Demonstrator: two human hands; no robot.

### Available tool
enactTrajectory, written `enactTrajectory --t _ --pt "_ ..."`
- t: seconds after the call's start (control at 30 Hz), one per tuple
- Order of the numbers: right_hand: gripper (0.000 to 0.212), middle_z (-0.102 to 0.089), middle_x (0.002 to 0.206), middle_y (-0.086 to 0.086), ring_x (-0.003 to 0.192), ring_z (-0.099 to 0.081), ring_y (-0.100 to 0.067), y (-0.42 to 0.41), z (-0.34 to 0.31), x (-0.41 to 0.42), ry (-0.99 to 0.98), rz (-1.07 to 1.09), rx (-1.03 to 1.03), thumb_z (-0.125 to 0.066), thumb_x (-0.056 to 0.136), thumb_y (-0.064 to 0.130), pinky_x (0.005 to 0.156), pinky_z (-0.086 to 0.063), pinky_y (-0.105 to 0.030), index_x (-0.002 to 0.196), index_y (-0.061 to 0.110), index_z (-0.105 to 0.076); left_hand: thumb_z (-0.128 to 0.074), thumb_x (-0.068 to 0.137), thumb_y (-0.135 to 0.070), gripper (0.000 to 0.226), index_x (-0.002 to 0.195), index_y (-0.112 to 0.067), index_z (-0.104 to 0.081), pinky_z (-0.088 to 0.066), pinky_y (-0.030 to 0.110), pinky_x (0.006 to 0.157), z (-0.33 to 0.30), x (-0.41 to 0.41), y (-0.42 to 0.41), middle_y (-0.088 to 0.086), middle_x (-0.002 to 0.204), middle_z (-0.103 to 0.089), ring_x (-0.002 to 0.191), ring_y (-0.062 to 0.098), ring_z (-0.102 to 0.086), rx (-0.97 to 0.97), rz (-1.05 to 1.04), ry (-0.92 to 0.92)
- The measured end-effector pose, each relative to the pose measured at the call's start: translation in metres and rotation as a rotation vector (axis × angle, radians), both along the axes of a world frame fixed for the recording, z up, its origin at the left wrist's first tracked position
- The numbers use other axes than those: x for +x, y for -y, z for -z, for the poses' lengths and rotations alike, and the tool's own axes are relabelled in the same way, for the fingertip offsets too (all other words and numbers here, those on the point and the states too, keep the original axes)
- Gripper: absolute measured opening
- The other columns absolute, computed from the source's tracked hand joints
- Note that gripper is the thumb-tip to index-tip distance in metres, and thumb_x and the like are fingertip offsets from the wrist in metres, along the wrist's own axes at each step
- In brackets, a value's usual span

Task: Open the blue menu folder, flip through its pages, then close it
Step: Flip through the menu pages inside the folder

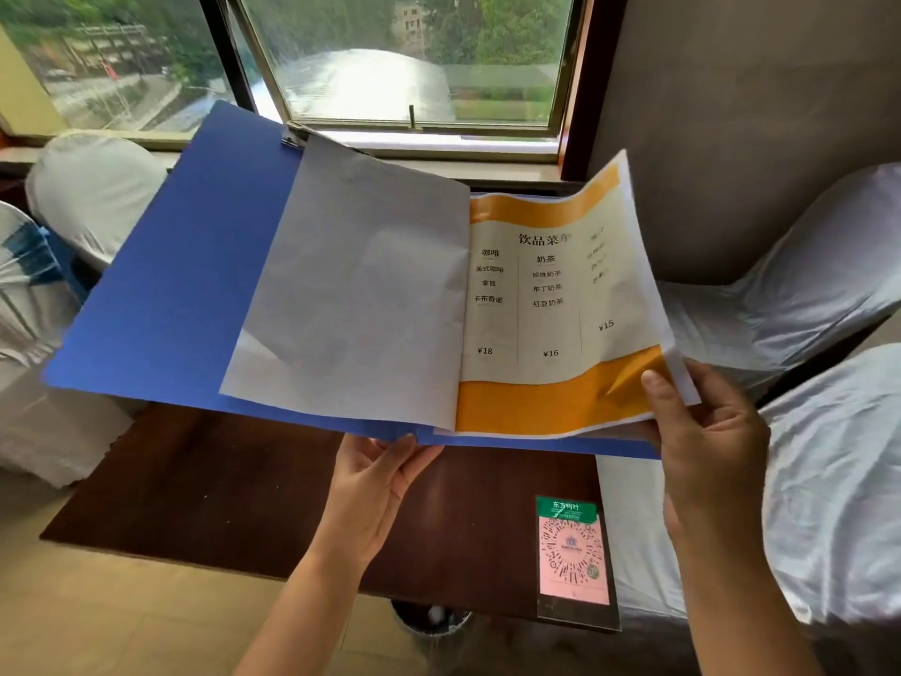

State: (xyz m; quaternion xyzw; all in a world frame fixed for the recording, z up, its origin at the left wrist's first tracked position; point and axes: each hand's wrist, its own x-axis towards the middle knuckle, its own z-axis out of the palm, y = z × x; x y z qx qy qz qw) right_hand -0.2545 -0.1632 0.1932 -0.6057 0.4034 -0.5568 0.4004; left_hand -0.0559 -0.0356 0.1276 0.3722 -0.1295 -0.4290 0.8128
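The blue menu folder [170, 285] is held open in the air above a dark wooden table [219, 490]. Its front cover is swung out to the left. A turned page [356, 295] lies on the left with its blank white back up. On the right an orange and cream drinks menu page [551, 304] is curled upward at its outer edge. My left hand [375, 485] holds the folder from below at the spine's bottom edge. My right hand [702, 431] pinches the lower right corner of the curled menu page, thumb on top.
A QR code card [573, 553] lies on the table's near right corner. White-covered chairs stand at the left [92, 187] and right [829, 456]. A window [414, 80] is straight ahead behind the folder. A waste bin [429, 622] sits under the table.
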Motion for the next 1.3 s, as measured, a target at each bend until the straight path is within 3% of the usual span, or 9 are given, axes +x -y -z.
enactTrajectory --t 0.1,0.17,0.3,0.4,0.5,0.63,0.73,0.9,1.3 --pt "0.022 -0.061 0.065 0.014 0.061 -0.063 0.000 0.001 0.004 -0.004 -0.181 0.077 -0.191 -0.056 0.084 0.036 0.050 -0.045 -0.005 0.076 0.017 -0.062 -0.056 0.071 0.006 0.033 0.097 -0.013 -0.054 -0.059 0.029 0.066 0.000 0.002 -0.003 0.005 0.080 -0.076 0.086 0.025 -0.072 -0.014 -0.005 0.032" --pt "0.030 -0.058 0.056 0.003 0.050 -0.058 -0.012 0.002 0.006 -0.007 -0.281 0.101 -0.227 -0.051 0.089 0.031 0.044 -0.042 -0.009 0.071 0.008 -0.059 -0.057 0.071 0.006 0.031 0.094 -0.015 -0.058 -0.059 0.030 0.067 0.001 0.004 -0.004 0.006 0.081 -0.076 0.086 0.024 -0.072 -0.019 -0.019 0.031" --pt "0.030 -0.068 0.096 -0.004 0.084 -0.065 -0.022 -0.001 0.007 -0.005 -0.432 0.217 -0.282 -0.046 0.095 0.019 0.065 -0.048 -0.023 0.110 0.001 -0.064 -0.056 0.073 0.006 0.037 0.100 -0.018 -0.058 -0.059 0.032 0.068 0.005 0.007 -0.006 0.007 0.089 -0.076 0.094 0.026 -0.070 -0.025 -0.037 0.005" --pt "0.032 -0.069 0.108 -0.016 0.096 -0.063 -0.032 -0.001 0.009 -0.006 -0.532 0.250 -0.330 -0.048 0.093 0.015 0.075 -0.049 -0.034 0.122 0.005 -0.059 -0.055 0.073 0.006 0.040 0.105 -0.018 -0.055 -0.059 0.032 0.069 0.006 0.010 -0.007 0.005 0.091 -0.076 0.096 0.026 -0.069 -0.025 -0.052 -0.006" --pt "0.048 -0.065 0.119 -0.017 0.108 -0.061 -0.032 0.001 0.015 -0.001 -0.519 0.080 -0.118 -0.055 0.089 0.029 0.084 -0.050 -0.039 0.131 0.008 -0.049 -0.054 0.074 0.006 0.038 0.102 -0.018 -0.056 -0.059 0.032 0.069 0.005 0.011 -0.008 0.005 0.090 -0.075 0.093 0.024 -0.070 -0.038 -0.057 -0.005" --pt "0.084 -0.038 0.147 -0.018 0.137 -0.031 -0.034 -0.004 0.028 0.009 -0.747 0.084 0.010 -0.044 0.078 0.057 0.112 -0.017 -0.053 0.145 0.010 -0.023 -0.054 0.074 0.007 0.036 0.101 -0.017 -0.056 -0.059 0.031 0.068 0.003 0.008 -0.008 0.005 0.087 -0.075 0.091 0.024 -0.071 -0.052 -0.043 -0.006" --pt "0.091 -0.016 0.156 -0.014 0.145 -0.005 -0.027 -0.015 0.035 0.021 -0.829 0.087 0.013 -0.020 0.076 0.071 0.111 0.006 -0.056 0.148 0.018 -0.001 -0.054 0.073 0.007 0.035 0.099 -0.016 -0.056 -0.059 0.031 0.068 0.001 0.004 -0.009 0.006 0.084 -0.075 0.088 0.023 -0.071 -0.062 -0.039 -0.010" --pt "0.098 0.006 0.157 -0.018 0.142 0.017 -0.027 -0.026 0.041 0.038 -0.907 0.121 -0.030 -0.002 0.066 0.084 0.104 0.015 -0.054 0.143 0.029 0.023 -0.054 0.073 0.007 0.035 0.098 -0.016 -0.055 -0.059 0.030 0.067 0.001 -0.001 -0.009 0.005 0.083 -0.075 0.087 0.022 -0.072 -0.074 -0.038 -0.051" --pt "0.081 0.007 0.158 0.007 0.144 0.010 -0.017 -0.037 0.030 0.059 -0.780 -0.096 -0.044 0.015 0.061 0.085 0.107 0.021 -0.059 0.131 0.047 0.032 -0.054 0.073 0.006 0.039 0.103 -0.018 -0.060 -0.059 0.032 0.067 0.000 -0.004 -0.008 0.009 0.097 -0.074 0.091 0.025 -0.071 -0.085 -0.035 -0.065"
